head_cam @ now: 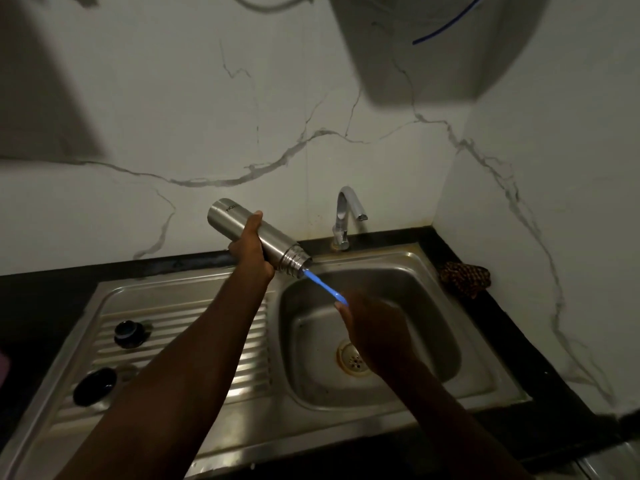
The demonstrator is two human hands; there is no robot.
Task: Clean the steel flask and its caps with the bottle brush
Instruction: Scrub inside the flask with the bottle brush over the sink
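From your head camera, you hold the steel flask (249, 233) up over the back edge of the sink (408, 265). Its long body is tilted: the closed bottom points up and to the left, toward the wall, and the open mouth points down and to the right, toward the basin. Your left hand (251, 249) is wrapped around the middle of the flask. It looks shiny and silver, with ridged rings at the neck and small letters near the bottom. The blue handle of the bottle brush (323, 285) sticks out of the mouth along the same line. Your right hand (375, 327) grips the handle's lower end; it looks blurry. Two dark caps (130, 334) sit apart on the ribbed draining board (242, 368) at your left. The tap (346, 216) stands just behind the flask's mouth. A patterned cloth (465, 277) lies on the dark counter at the right.
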